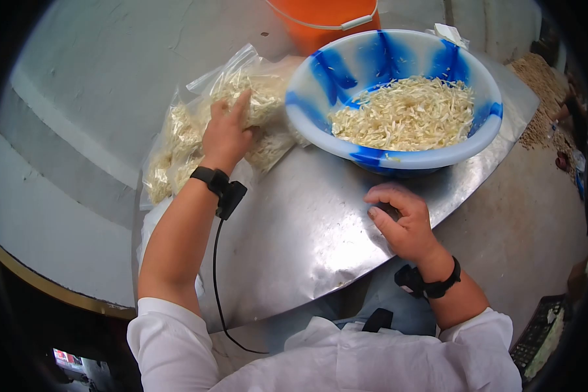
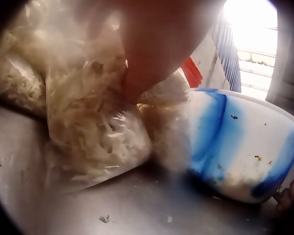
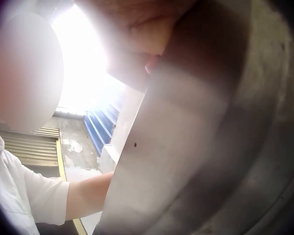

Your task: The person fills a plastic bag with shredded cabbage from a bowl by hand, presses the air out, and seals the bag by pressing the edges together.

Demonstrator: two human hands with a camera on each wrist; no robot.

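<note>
My left hand (image 1: 227, 134) rests on a pile of clear zip bags filled with pale shredded vegetable (image 1: 258, 98), its fingers spread over the plastic. In the left wrist view the filled bag (image 2: 100, 132) sits on the metal table, just below the blurred hand (image 2: 161, 44). My right hand (image 1: 404, 219) hangs loosely curled above the table's near edge, holding nothing. Beyond it stands a white and blue basin (image 1: 326, 134) with a heap of pale shreds (image 1: 408, 114) inside. In the right wrist view part of the right hand (image 3: 147, 34) shows at the top, over bare metal.
An orange bucket (image 1: 320, 32) with a white-gripped handle stands behind the basin. The shiny metal table (image 1: 294, 222) has an angled right edge. A black crate (image 1: 539, 333) is on the floor at lower right, and brown grainy material (image 1: 539, 91) lies at upper right.
</note>
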